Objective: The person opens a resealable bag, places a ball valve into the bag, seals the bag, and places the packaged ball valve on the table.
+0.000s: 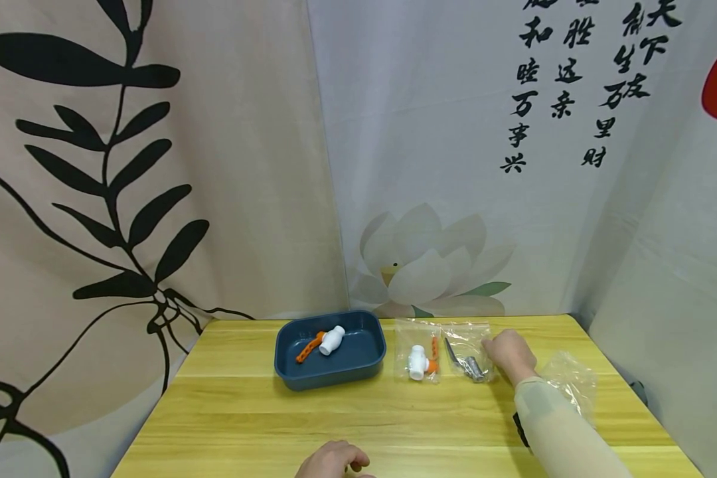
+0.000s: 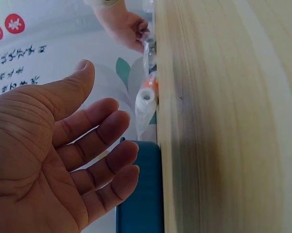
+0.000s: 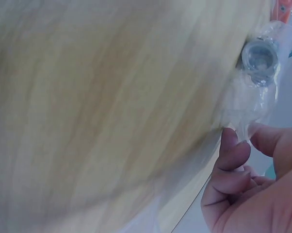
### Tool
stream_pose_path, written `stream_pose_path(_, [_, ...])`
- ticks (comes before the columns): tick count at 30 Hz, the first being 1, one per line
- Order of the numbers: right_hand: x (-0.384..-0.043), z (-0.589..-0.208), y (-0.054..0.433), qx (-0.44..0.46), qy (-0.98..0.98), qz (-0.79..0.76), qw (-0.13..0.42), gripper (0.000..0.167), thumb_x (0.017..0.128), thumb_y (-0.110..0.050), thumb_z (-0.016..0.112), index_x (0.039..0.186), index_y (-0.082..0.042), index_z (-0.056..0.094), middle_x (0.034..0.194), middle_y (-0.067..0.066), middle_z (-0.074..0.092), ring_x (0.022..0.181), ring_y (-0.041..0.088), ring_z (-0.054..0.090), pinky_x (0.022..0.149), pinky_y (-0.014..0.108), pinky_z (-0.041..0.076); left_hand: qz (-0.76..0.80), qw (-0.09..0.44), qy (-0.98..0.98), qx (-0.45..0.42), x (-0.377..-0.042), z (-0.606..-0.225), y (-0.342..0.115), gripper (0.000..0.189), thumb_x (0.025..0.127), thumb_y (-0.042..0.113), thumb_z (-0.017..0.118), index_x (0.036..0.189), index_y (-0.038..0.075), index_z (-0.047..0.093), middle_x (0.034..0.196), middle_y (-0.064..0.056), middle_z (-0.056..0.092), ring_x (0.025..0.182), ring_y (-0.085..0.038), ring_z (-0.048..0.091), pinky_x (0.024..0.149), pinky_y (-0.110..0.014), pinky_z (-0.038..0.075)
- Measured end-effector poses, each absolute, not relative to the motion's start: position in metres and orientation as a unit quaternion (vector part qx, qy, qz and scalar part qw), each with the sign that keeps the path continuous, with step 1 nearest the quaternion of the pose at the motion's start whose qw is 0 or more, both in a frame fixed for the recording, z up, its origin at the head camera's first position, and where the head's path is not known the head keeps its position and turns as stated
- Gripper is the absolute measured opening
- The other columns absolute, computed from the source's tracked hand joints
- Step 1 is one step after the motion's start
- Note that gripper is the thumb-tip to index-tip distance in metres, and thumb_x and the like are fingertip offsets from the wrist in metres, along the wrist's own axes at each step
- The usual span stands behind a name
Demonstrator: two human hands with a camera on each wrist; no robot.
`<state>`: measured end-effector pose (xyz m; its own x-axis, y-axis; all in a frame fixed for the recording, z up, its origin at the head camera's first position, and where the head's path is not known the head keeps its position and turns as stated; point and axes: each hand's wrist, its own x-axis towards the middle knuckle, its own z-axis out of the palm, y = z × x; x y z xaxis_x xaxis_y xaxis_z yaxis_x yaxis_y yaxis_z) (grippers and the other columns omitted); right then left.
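Observation:
My right hand (image 1: 510,355) pinches the right edge of a clear plastic bag (image 3: 248,104) between thumb and fingers. Inside that bag lie a grey pipe fitting (image 3: 260,59) and a dark, slim handle (image 1: 452,352). Just left of it, a second clear bag (image 1: 403,338) holds a white valve (image 1: 418,363) with an orange handle (image 1: 435,346). My left hand (image 2: 63,145) hovers at the front of the table, holding nothing, fingers loosely bent and apart. Farther back, a dark blue tray (image 1: 328,384) contains another white valve (image 1: 332,340) with an orange handle (image 1: 309,347).
An emptied-looking crumpled clear bag (image 1: 573,382) lies right of my right forearm. The wooden table (image 1: 263,425) meets a printed cloth backdrop (image 1: 263,166) along its back edge. Another cloth panel (image 1: 681,265) hangs along the right side.

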<state>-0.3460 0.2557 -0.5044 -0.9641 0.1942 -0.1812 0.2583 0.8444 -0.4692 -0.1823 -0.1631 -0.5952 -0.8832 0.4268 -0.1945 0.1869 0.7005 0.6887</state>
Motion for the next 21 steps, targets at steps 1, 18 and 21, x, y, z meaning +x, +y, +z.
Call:
stream_pose_path(1, [-0.346, -0.505, 0.256, 0.119, 0.958, -0.252, 0.063, 0.047, 0.108, -0.039, 0.052, 0.087, -0.003, 0.072, 0.105, 0.023, 0.072, 0.085, 0.031, 0.063, 0.063, 0.041, 0.053, 0.349, 0.166, 0.907, 0.17, -0.178, -0.587, -0.161, 0.037, 0.092, 0.065, 0.075, 0.109, 0.033, 0.079, 0.097, 0.021, 0.07, 0.089, 0.005, 0.06, 0.076, -0.027, 0.054])
stream_pose_path(18, [-0.339, -0.495, 0.256, 0.105, 0.958, -0.263, 0.051, 0.051, 0.108, -0.047, 0.051, 0.103, 0.0, 0.073, 0.108, 0.021, 0.074, 0.086, 0.03, 0.065, 0.065, 0.039, 0.048, 0.355, 0.082, 0.915, 0.172, -0.141, -0.513, -0.149, 0.04, 0.094, 0.05, 0.08, 0.117, 0.018, 0.077, 0.113, 0.008, 0.069, 0.101, -0.008, 0.062, 0.081, -0.032, 0.056])
stream_pose_path(21, [-0.337, -0.49, 0.26, 0.096, 0.96, -0.258, 0.04, 0.054, 0.107, -0.048, 0.052, 0.117, 0.002, 0.072, 0.121, 0.025, 0.072, 0.094, 0.035, 0.067, 0.068, 0.043, 0.052, 0.362, 0.092, 0.911, 0.175, -0.142, -0.514, -0.151, 0.038, 0.095, 0.049, 0.079, 0.116, 0.018, 0.077, 0.114, 0.008, 0.069, 0.101, -0.008, 0.062, 0.081, -0.032, 0.056])
